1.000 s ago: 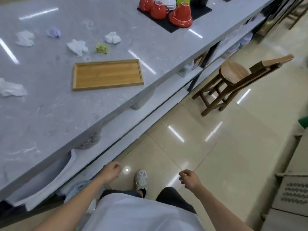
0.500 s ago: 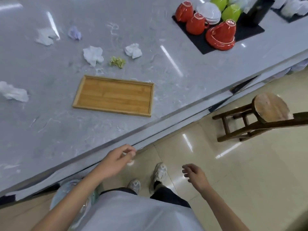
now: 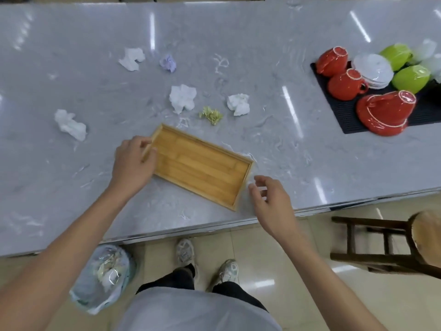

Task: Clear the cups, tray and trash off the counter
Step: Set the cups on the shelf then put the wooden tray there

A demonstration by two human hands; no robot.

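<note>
An empty wooden tray [image 3: 202, 166] lies at an angle on the grey marble counter [image 3: 274, 144]. My left hand [image 3: 133, 163] grips the tray's left short edge, thumb over the rim. My right hand [image 3: 268, 197] hovers with fingers apart just beside the tray's right end, not touching it. Crumpled white tissues [image 3: 182, 97] [image 3: 238, 104] [image 3: 70, 124] [image 3: 132, 59], a lilac wad [image 3: 168, 63] and a yellow-green scrap [image 3: 211, 114] are scattered behind the tray. Red cups [image 3: 384, 114] [image 3: 346, 85] [image 3: 333, 60], green cups [image 3: 411, 77] and white saucers [image 3: 373, 70] sit on a black mat [image 3: 343, 115] at the right.
A bin lined with a plastic bag [image 3: 105, 275] holding trash stands on the floor below the counter edge at my left. A wooden stool [image 3: 391, 244] stands at the right near the counter. My feet are on the tiled floor between them.
I have turned to face the counter. My left hand rose from below the edge and took hold of the tray's left end; my right hand came up beside its right end.
</note>
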